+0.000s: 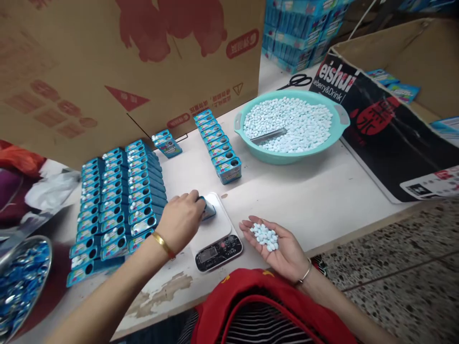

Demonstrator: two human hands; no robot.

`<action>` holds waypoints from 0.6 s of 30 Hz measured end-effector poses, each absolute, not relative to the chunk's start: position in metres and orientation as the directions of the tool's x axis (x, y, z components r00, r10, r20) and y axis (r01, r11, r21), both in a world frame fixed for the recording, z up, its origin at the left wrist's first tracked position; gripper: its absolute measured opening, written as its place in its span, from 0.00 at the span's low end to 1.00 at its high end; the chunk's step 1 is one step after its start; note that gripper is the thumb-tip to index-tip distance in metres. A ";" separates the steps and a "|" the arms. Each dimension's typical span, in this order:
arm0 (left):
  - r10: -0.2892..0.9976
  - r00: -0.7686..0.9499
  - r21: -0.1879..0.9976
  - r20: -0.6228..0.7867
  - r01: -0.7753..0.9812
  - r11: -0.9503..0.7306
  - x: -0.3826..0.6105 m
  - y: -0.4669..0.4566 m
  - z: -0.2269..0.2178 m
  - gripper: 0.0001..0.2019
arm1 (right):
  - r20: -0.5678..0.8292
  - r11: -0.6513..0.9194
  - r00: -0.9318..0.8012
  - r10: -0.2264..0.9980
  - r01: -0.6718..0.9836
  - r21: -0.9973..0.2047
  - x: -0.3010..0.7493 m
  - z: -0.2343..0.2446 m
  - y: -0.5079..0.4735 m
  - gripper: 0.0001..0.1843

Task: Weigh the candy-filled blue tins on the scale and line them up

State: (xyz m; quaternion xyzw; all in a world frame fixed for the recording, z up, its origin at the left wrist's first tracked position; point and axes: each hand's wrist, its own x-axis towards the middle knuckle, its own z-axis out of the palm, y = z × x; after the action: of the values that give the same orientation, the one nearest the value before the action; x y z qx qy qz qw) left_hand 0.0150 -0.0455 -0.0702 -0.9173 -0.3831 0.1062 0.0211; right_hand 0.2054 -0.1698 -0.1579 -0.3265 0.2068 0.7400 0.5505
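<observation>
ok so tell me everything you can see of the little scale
The scale is small and flat, plastic-looking, with a white weighing plate and a glossy black front panel bearing a grey display and buttons. It lies level on the white table near its front edge. A small blue tin stands on the plate, gripped by the left hand.

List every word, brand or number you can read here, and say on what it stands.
"eishui": white letters on the black poster.
"eberry&Drink": smaller line under it, same poster.
Red print on the cardboard box: upside down, unreadable.
Labels on the blue tins and the scale display: too small to read.
</observation>
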 end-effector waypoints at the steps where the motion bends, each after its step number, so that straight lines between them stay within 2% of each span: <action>1: 0.705 0.681 -0.122 -0.198 0.697 -0.707 0.018 -0.051 -0.073 0.08 | -0.706 -0.313 -0.180 0.684 -0.948 -0.061 0.205 -0.156 -0.172 0.13; 3: 0.707 0.677 -0.142 -0.206 0.694 -0.706 0.021 -0.058 -0.073 0.06 | -0.698 -0.321 -0.184 0.692 -0.944 -0.070 0.204 -0.154 -0.177 0.12; 6: 0.718 0.692 -0.138 -0.072 0.706 -0.695 0.028 -0.073 -0.064 0.07 | -0.680 -0.333 -0.207 0.703 -0.941 -0.057 0.203 -0.153 -0.184 0.13; 8: 0.686 0.728 -0.030 0.014 0.686 -0.727 0.036 -0.094 -0.063 0.09 | -0.664 -0.336 -0.227 0.713 -0.941 -0.039 0.202 -0.155 -0.189 0.12; 11: 0.579 0.815 0.231 -0.006 0.564 -0.792 0.053 -0.135 -0.082 0.11 | -0.650 -0.348 -0.248 0.718 -0.937 -0.027 0.201 -0.159 -0.195 0.11; 12: 0.555 0.831 0.279 -0.014 0.537 -0.796 0.059 -0.147 -0.092 0.12 | -0.659 -0.352 -0.249 0.710 -0.936 -0.025 0.201 -0.160 -0.198 0.10; 18: 0.610 0.793 0.339 0.005 0.572 -0.747 0.078 -0.180 -0.144 0.08 | -0.776 -0.367 -0.194 0.600 -0.929 -0.052 0.204 -0.163 -0.208 0.11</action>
State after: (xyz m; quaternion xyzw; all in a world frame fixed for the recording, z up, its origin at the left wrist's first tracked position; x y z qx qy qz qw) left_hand 0.0781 -0.1796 -0.1442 -0.9328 -0.3168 -0.0578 -0.1620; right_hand 0.2038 -0.2082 -0.1627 -0.3691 0.2226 0.7399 0.5165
